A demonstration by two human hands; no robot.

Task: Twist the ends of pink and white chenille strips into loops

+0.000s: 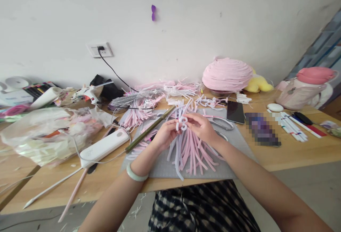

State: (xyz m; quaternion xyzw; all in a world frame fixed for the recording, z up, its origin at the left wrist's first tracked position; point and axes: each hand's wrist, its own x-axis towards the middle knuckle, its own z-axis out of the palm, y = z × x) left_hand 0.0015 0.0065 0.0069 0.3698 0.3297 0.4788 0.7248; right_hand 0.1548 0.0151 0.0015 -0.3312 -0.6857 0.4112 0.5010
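Curled fuzzy stem piece (182,123): whitish-lilac. Long fuzzy stems, loose: soft pink ones (195,154), pale lilac ones (177,164). Flat rectangular mat (238,154), plain grey; wooden counter (266,157), light tan with grain. Round smooth bangle (135,175), pale mint. Long thin stick (149,129), olive green. Big coiled fuzzy bundle (226,75), light pink; soft plush thing (258,84), yellow. Woven-looking cloth garment (213,207), black-and-beige check. Long plastic box (103,148), white, grey round spot. Bow-shaped wall piece (153,12), purple.
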